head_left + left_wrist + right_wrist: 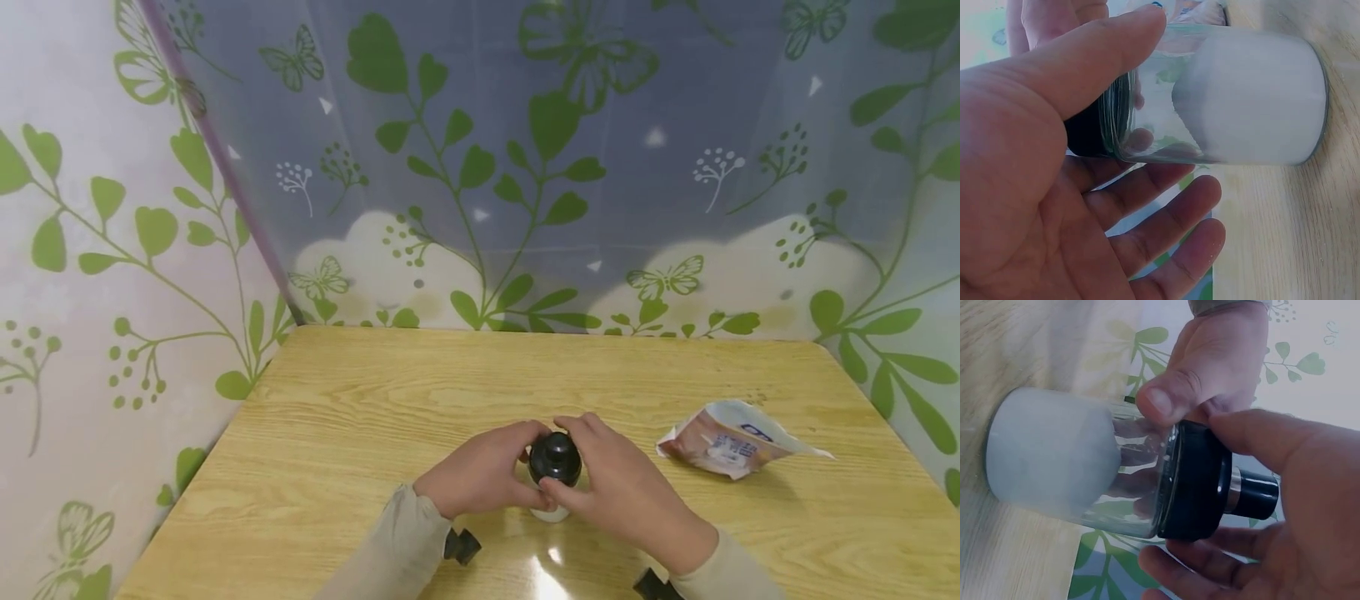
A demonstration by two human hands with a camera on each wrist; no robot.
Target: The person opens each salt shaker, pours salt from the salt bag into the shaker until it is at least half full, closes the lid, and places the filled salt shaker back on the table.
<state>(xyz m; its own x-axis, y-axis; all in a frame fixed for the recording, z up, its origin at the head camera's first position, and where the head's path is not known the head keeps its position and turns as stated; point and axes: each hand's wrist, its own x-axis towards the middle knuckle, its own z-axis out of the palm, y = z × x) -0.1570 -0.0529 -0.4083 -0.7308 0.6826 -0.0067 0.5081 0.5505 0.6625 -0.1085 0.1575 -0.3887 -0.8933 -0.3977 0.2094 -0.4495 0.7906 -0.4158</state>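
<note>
A clear glass jar [1254,100] stands on the table, partly filled with a white powder [1054,450] whose surface slopes. Its black lid [1194,484] sits on the mouth and carries a knob [1257,495] with a silver band below it. Thumb and fingers of my left hand [483,471] hold the glass just under the lid; in the left wrist view the lower fingers extend free beside the jar. From the other side, my right hand [622,471] grips the lid between thumb and fingers. The hands hide most of the jar in the head view.
A crumpled plastic pouch [723,442] with printed lettering lies right of the hands on the wooden table [300,450]. Patterned curtains [480,167] with green leaves and butterflies hang behind and beside the table.
</note>
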